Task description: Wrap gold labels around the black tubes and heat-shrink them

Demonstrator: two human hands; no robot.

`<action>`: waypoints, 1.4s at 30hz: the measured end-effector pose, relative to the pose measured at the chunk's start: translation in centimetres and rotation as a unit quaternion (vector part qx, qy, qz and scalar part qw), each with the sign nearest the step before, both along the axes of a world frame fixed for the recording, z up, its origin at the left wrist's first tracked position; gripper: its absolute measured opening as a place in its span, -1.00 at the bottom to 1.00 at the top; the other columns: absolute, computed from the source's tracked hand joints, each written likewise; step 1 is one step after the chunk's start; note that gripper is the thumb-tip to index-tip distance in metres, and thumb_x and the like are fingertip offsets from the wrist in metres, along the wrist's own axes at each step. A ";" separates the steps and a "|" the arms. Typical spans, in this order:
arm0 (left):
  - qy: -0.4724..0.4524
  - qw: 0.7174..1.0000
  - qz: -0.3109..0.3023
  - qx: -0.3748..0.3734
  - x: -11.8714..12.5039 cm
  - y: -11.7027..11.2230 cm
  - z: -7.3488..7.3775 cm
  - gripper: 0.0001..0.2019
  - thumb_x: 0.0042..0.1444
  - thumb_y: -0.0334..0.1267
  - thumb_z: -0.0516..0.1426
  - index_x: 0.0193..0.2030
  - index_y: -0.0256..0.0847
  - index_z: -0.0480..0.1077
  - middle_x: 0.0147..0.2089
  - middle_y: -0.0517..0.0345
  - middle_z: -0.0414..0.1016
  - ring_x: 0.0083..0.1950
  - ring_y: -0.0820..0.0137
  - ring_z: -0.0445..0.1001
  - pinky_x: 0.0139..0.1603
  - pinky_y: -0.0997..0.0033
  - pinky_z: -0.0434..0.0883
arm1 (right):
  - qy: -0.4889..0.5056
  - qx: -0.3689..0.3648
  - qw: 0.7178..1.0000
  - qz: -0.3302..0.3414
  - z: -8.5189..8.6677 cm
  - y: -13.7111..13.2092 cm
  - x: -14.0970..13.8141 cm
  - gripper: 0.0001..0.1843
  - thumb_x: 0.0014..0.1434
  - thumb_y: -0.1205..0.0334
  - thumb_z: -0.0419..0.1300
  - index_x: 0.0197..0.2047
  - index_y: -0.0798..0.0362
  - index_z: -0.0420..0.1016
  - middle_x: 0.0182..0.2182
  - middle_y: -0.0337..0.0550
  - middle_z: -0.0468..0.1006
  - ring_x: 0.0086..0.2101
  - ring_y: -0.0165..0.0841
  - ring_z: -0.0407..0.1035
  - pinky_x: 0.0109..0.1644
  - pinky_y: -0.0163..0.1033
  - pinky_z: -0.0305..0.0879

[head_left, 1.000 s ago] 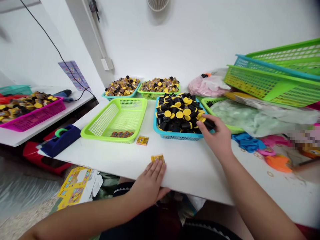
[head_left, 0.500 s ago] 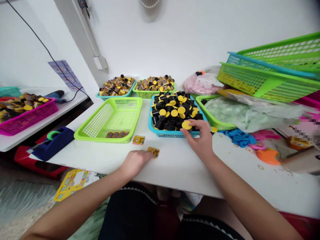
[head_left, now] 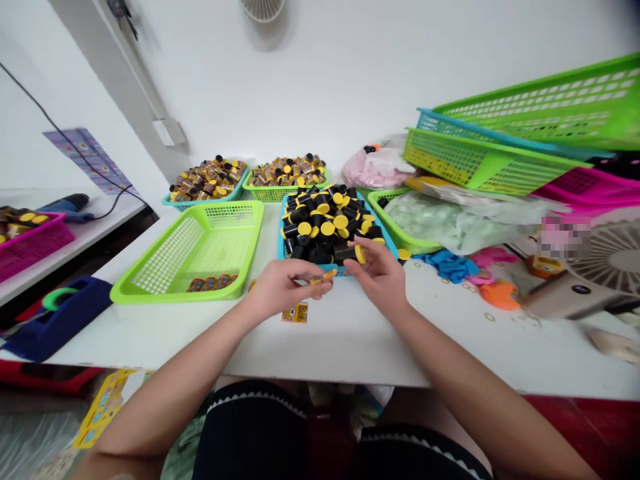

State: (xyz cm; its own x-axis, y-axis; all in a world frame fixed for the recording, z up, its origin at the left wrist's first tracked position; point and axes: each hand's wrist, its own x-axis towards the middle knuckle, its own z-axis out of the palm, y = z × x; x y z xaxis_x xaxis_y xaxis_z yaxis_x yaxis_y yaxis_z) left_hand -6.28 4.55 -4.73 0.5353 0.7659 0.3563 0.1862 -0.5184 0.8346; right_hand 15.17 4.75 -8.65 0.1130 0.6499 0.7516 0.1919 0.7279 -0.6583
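Observation:
My left hand [head_left: 283,287] is closed in a pinch on a small yellow printed label [head_left: 326,277], raised above the table. Between the fingers of my right hand [head_left: 383,270] is a black canister with a yellow cap [head_left: 349,253], lying sideways at the front rim of a blue basket [head_left: 283,245]. That basket is heaped with similar black canisters [head_left: 327,223]. On the table below my left hand lies a stack of yellow labels [head_left: 296,313]. To the left, a green basket [head_left: 187,297] holds several labelled canisters [head_left: 213,283] along its near side.
Two baskets of labelled canisters [head_left: 207,180] [head_left: 287,172] stand against the wall. A blue tape dispenser [head_left: 60,320] sits at the left. At right are stacked baskets [head_left: 480,157], a plastic bag [head_left: 435,220], balloon-like scraps [head_left: 450,267] and a fan [head_left: 610,257].
My left hand has lifted a label off the table and moved toward my right hand. My right hand has tilted the canister, so its dark side shows. The view has shifted right.

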 end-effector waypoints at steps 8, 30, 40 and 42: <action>-0.095 0.981 -0.063 -0.159 2.5 2.5 -3.7 -0.46 0.17 0.17 0.15 -0.03 -0.34 0.50 -0.33 0.04 0.60 -0.32 0.35 0.63 -0.28 0.35 0.65 | 0.113 -0.119 0.980 0.114 1.4 -0.1 1.2 -0.57 0.08 -0.11 0.35 -0.07 -0.09 0.41 -0.13 -0.15 0.53 -0.49 -0.40 0.46 -0.42 -0.19 0.50; -0.100 0.995 -0.008 0.019 1.6 2.2 -4.4 -0.67 0.24 -0.08 0.15 0.01 -0.23 0.53 -0.21 0.11 0.63 -0.18 0.36 0.59 -0.08 0.31 0.54 | 0.124 -0.250 0.931 0.236 1.4 -0.6 -0.1 -0.57 0.10 -0.19 0.31 -0.18 -0.03 0.43 -0.46 -0.26 0.52 -0.53 -0.38 0.44 -0.49 -0.22 0.46; -0.163 0.979 -0.031 -0.122 1.9 1.9 -4.5 -0.75 0.01 -0.14 0.36 -0.33 -0.30 0.49 -0.41 0.11 0.61 -0.37 0.40 0.58 -0.28 0.40 0.55 | 0.136 -0.284 0.912 0.264 1.2 -0.7 -0.1 -0.57 0.01 -0.09 0.41 -0.18 -0.02 0.45 -0.41 -0.25 0.60 -0.50 -0.33 0.51 -0.33 -0.09 0.55; -0.181 0.972 -0.027 -0.145 1.9 2.0 -4.5 -0.71 -0.01 -0.12 0.37 -0.30 -0.30 0.48 -0.37 0.10 0.62 -0.36 0.38 0.60 -0.27 0.36 0.58 | 0.126 -0.284 0.912 0.267 1.2 -0.8 -0.2 -0.56 0.02 -0.10 0.41 -0.17 -0.02 0.44 -0.44 -0.26 0.59 -0.51 -0.33 0.51 -0.35 -0.08 0.55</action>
